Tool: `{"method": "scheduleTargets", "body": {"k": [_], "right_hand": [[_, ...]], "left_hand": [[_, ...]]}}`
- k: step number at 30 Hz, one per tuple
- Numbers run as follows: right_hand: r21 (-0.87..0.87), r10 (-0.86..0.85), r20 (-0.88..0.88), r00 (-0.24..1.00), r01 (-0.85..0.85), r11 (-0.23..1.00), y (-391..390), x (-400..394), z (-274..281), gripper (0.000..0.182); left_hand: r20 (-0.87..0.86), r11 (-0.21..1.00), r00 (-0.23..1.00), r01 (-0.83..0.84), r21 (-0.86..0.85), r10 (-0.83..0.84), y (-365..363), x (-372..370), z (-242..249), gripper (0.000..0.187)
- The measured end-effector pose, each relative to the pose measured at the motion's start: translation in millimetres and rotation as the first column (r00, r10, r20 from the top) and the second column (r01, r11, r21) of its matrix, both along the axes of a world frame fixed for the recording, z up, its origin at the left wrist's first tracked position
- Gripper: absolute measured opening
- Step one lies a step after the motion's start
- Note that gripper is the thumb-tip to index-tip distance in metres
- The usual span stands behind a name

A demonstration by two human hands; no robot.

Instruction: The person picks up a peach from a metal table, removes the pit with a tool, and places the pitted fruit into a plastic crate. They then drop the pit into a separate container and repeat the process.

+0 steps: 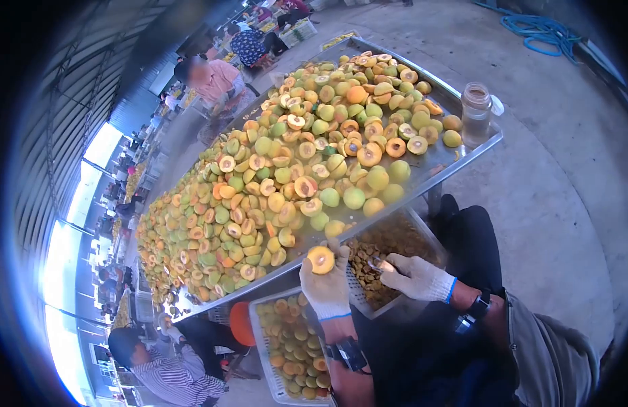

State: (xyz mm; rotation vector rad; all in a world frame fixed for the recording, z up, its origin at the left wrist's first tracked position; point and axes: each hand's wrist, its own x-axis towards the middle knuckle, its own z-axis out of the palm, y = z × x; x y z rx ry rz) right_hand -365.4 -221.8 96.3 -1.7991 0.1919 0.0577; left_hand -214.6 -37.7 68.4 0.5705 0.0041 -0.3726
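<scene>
**Halved Fruit in Hand at the Sorting Table**

You are holding a halved peach [321, 260], cut face up, in your gloved left hand [327, 285], the fingers closing around it just below the edge of the long metal table [456, 157]. Your gloved right hand [415, 277] is curling tight around a small tool [382, 264], too small to make out, over the crate of pits [388, 247]. A white basket of halves [287, 342] is sitting beside your left wrist. Cut and whole fruit [293, 169] is covering the table, with a clear jar [476, 112] standing at its corner. Other people [215, 81] are working along the far side, another person [168, 373] sitting near the basket.
</scene>
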Motion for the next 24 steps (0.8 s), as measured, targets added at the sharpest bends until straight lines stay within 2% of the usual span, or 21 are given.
{"method": "scheduleTargets", "body": {"k": [2,3,4,5,6,7,8,9,10,11,12,16,18,22,24], "right_hand": [[-0.043,0.016,-0.008,1.000,-0.016,0.999,0,3,20,0.043],[-0.120,0.037,-0.001,0.999,-0.037,0.992,1,5,24,0.042],[-0.192,0.058,0.004,0.998,-0.056,0.980,2,6,27,0.042],[-0.195,0.058,0.002,0.998,-0.057,0.979,4,9,29,0.042],[-0.235,0.064,0.015,0.998,-0.059,0.970,5,12,30,0.042],[-0.274,0.071,0.026,0.997,-0.061,0.960,6,13,28,0.042],[-0.274,0.071,0.024,0.997,-0.062,0.960,6,15,20,0.042],[-0.350,0.106,0.100,0.989,-0.065,0.935,7,19,8,0.044],[-0.421,0.148,0.171,0.974,-0.063,0.905,9,21,0,0.045],[-0.419,0.151,0.169,0.974,-0.068,0.905,9,20,5,0.045],[-0.380,0.131,0.098,0.987,-0.084,0.921,10,20,14,0.046],[-0.308,0.128,-0.075,0.989,-0.146,0.940,17,22,30,0.050],[-0.321,0.107,-0.048,0.993,-0.117,0.940,23,22,20,0.050],[-0.326,0.067,0.039,0.997,-0.051,0.944,30,22,20,0.051],[-0.340,0.067,0.024,0.997,-0.055,0.939,32,23,16,0.052]], "left_hand": [[0.016,0.999,1.000,-0.022,0.027,0.021,-12,-23,20,0.034],[0.389,0.790,0.921,-0.225,0.570,-0.018,-15,-29,22,0.033],[0.614,0.303,0.743,-0.540,0.785,-0.267,-17,-36,23,0.032],[0.520,0.662,0.848,-0.331,0.672,-0.102,-25,-42,24,0.034],[0.519,0.664,0.849,-0.330,0.671,-0.101,-24,-42,19,0.034],[0.338,0.833,0.940,-0.149,0.534,-0.048,-21,-41,10,0.036],[0.134,0.946,0.990,0.002,0.323,-0.048,-20,-41,6,0.038],[0.035,0.986,0.998,0.051,0.157,-0.057,-22,-47,10,0.053],[0.032,0.986,0.998,0.049,0.158,-0.055,-22,-48,8,0.053],[0.031,0.981,0.999,0.033,0.189,-0.039,-21,-49,5,0.060],[0.030,0.976,0.999,0.016,0.219,-0.023,-20,-49,3,0.068],[-0.059,0.958,0.994,-0.069,0.279,0.088,-28,-50,0,0.070],[-0.075,0.932,0.991,-0.080,0.353,0.113,-31,-53,5,0.076],[-0.116,0.940,0.983,-0.096,0.326,0.141,-37,-53,5,0.074],[-0.143,0.942,0.973,-0.133,0.307,0.184,-45,-56,14,0.067]]}}
